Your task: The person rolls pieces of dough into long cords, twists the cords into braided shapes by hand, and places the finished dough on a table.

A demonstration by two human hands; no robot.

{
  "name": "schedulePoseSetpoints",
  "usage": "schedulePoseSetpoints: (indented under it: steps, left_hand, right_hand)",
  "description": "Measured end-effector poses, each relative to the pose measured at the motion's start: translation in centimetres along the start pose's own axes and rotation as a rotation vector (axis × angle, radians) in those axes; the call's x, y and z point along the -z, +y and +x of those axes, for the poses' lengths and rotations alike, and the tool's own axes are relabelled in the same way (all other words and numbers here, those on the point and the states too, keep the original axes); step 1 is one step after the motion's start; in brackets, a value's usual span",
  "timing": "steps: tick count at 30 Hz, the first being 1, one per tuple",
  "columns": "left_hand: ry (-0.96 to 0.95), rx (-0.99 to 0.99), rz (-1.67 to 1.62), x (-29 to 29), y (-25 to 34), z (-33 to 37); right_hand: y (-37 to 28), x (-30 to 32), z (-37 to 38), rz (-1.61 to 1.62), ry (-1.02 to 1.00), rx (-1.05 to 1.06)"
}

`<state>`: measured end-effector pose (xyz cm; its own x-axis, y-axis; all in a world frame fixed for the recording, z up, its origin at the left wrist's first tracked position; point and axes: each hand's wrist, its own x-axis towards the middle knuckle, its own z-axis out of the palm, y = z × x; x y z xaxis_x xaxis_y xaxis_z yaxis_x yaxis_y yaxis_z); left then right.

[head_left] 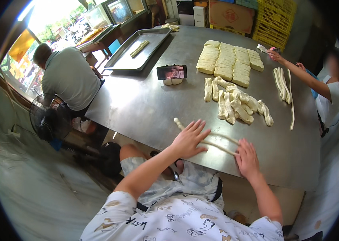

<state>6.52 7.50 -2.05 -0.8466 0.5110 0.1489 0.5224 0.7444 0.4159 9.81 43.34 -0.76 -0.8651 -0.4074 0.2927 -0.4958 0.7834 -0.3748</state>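
My left hand (189, 139) lies palm down with fingers stretched out on thin dough strands (220, 148) near the table's front edge. One strand end pokes out beyond its fingertips. My right hand (247, 157) rests flat over the strands' other end, its fingers extended and slightly blurred. Two lengths of dough run side by side between the hands. Just beyond them is a loose pile of short dough pieces (237, 105). Behind that pile, thick dough slabs (224, 60) sit in tight rows.
The metal table (137, 108) carries a propped phone (172, 72) and a tray (117, 60) with a twisted dough piece (140, 49). Long dough strands (282, 85) lie at right, by a person (330, 90) reaching over the table. Another person (71, 76) sits left, near a fan (49, 116).
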Motion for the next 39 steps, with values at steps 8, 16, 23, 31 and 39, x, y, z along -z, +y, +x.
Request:
schedulePoseSetpoints:
  steps: [8, 16, 23, 31, 39]
  left_hand:
    - [0.256, 0.132, 0.096, -0.7, 0.3, 5.1]
    - [-0.056, 0.267, 0.312, 1.1, 6.2, 0.1]
    - [-0.002, -0.165, 0.142, 0.2, 2.4, 1.1]
    - [0.260, 0.014, 0.196, -1.9, 2.4, 6.3]
    - [0.088, 0.108, 0.202, -0.6, 5.3, 0.6]
  right_hand:
    - [0.8, -0.2, 6.2, -0.051, 0.048, -0.221]
    - [1.4, 3.2, 1.2, 0.153, -0.285, -0.378]
    - [0.6, -0.5, -0.6, 0.009, 0.023, -0.043]
    - [0.5, -1.3, 5.5, -0.061, 0.128, -0.327]
    - [-6.0, 5.8, 5.0, 0.214, -0.223, -0.769]
